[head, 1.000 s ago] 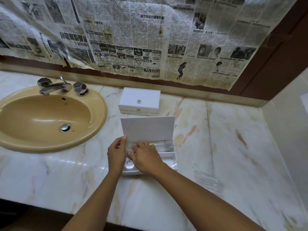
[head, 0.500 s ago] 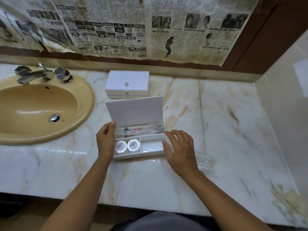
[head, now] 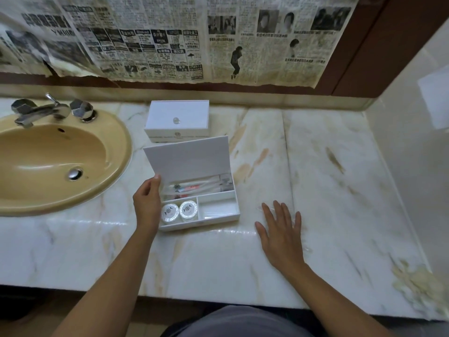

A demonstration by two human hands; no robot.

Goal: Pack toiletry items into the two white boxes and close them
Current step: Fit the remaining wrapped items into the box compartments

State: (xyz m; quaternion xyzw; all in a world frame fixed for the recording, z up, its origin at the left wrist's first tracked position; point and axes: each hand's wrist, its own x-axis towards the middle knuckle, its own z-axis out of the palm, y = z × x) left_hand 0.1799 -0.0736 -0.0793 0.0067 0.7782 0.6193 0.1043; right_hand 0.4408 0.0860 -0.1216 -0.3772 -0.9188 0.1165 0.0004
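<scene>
An open white box (head: 237,205) sits on the marble counter with its lid (head: 187,156) raised. Its back compartment holds wrapped toothbrushes (head: 199,186); the front left one holds two round white soaps (head: 179,211); the front right one looks almost bare. My left hand (head: 147,203) holds the box's left side, thumb at the lid's lower corner. My right hand (head: 279,232) lies flat with spread fingers on a clear plastic packet (head: 300,223) to the right of the box. A second white box (head: 178,120), closed, stands behind.
A tan sink (head: 48,164) with a chrome faucet (head: 41,111) fills the left side. Newspaper (head: 170,37) covers the wall behind. A wall (head: 413,147) bounds the counter on the right. The counter's front edge (head: 218,300) is near my body.
My right hand left the box, moved right and came down flat on the clear packet. The view shifted, and the box contents are now uncovered. My left hand stays at the box.
</scene>
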